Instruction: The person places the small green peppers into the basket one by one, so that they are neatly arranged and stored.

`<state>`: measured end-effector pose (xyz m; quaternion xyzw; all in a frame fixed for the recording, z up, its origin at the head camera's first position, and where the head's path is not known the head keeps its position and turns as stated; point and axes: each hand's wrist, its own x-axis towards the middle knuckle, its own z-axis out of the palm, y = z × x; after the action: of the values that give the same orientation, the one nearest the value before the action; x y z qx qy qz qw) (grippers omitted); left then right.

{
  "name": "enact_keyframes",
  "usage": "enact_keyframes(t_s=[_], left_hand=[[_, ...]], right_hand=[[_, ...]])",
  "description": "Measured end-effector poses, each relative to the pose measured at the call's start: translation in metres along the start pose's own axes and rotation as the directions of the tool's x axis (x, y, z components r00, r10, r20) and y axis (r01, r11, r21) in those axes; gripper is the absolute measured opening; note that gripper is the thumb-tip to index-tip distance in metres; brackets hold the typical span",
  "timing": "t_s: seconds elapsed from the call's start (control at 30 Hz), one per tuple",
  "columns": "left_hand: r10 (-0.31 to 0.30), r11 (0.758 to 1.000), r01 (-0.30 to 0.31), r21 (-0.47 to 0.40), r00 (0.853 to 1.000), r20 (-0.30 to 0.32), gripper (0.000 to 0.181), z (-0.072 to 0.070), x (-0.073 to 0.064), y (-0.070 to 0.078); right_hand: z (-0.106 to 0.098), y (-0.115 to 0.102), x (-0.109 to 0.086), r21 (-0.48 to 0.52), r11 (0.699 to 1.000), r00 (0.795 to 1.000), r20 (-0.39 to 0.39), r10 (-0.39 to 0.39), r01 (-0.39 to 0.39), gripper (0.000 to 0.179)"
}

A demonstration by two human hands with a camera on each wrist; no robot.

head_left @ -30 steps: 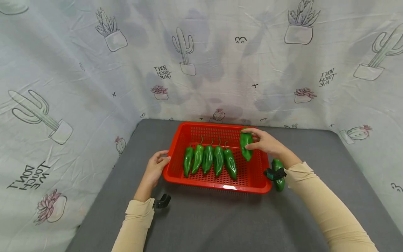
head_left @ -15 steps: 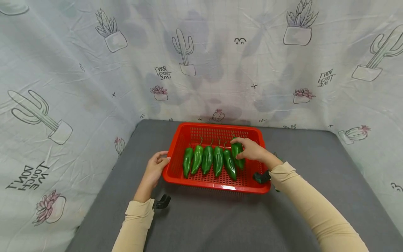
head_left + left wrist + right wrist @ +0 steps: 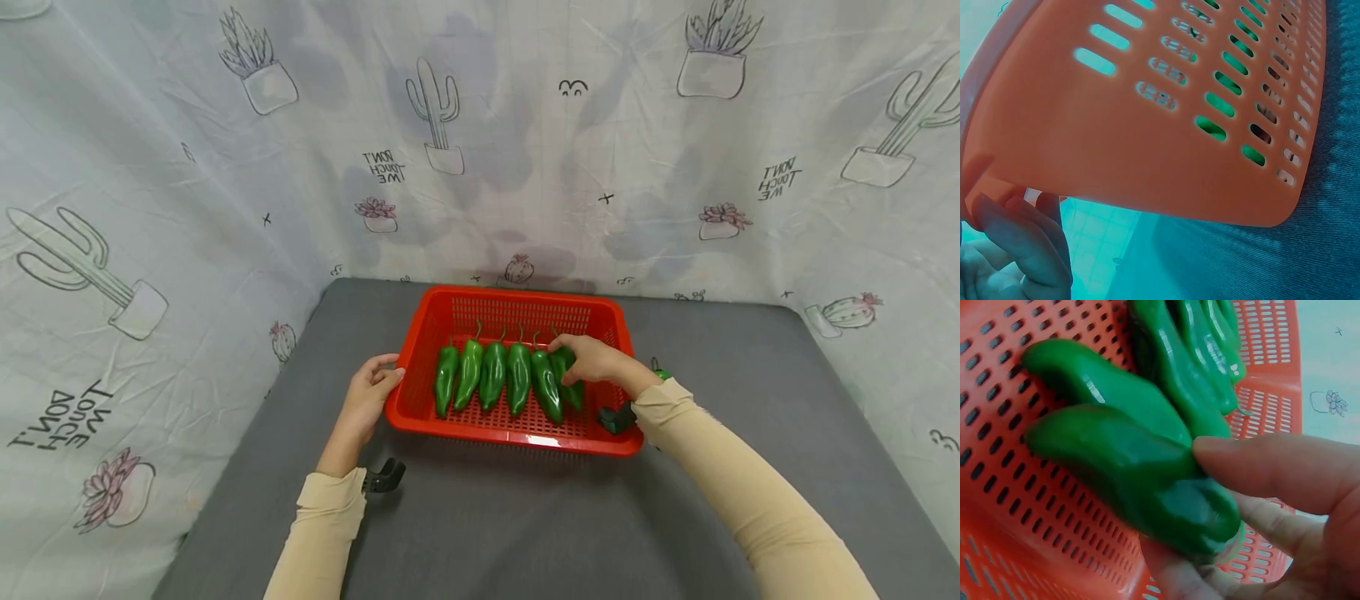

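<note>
The left hand (image 3: 366, 393) pinches the left rim of a red perforated plastic basket (image 3: 465, 431); in the left wrist view its fingers (image 3: 1025, 240) curl at the basket's corner edge. Inside the basket, the right hand (image 3: 596, 360) holds a long green pepper (image 3: 574, 397) by its stem end. In the right wrist view this held pepper (image 3: 1122, 462) has the thumb on one side and fingers beneath, its tip pointing away. It lies right alongside the nearest of several green peppers (image 3: 492, 379) in a row, stems toward the back. The hand covers part of the held pepper in the head view.
Another green pepper (image 3: 661, 372) lies outside the basket on the right, mostly hidden under the right forearm. The grey tabletop (image 3: 480, 525) surrounds the basket. A white cactus-print cloth (image 3: 517, 167) hangs behind and at both sides.
The right hand has carried the pepper left and down from the basket's right side to the end of the row. The left hand stays on the rim.
</note>
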<state>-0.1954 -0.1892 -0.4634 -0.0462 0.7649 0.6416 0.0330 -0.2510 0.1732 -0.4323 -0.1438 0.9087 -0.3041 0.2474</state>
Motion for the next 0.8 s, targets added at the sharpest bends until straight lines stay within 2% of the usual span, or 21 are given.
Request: enact_keyframes(t_s=[0.33, 0.5, 0.8], left_hand=[[-0.005, 1.000, 0.005, 0.007, 1.000, 0.013, 0.039, -0.001, 0.000, 0.001], [0.002, 1.000, -0.002, -0.002, 1.000, 0.011, 0.039, -0.002, 0.001, 0.002], [-0.003, 1.000, 0.004, -0.007, 1.000, 0.013, 0.039, -0.001, 0.000, 0.001]], right_hand=[[0.005, 0.003, 0.009, -0.053, 0.999, 1.000, 0.003, 0.002, -0.002, 0.061], [0.008, 0.002, 0.011, -0.049, 0.998, 0.999, -0.012, 0.038, -0.038, 0.060], [0.018, 0.000, 0.015, -0.018, 0.999, 0.999, -0.005, 0.036, -0.036, 0.059]])
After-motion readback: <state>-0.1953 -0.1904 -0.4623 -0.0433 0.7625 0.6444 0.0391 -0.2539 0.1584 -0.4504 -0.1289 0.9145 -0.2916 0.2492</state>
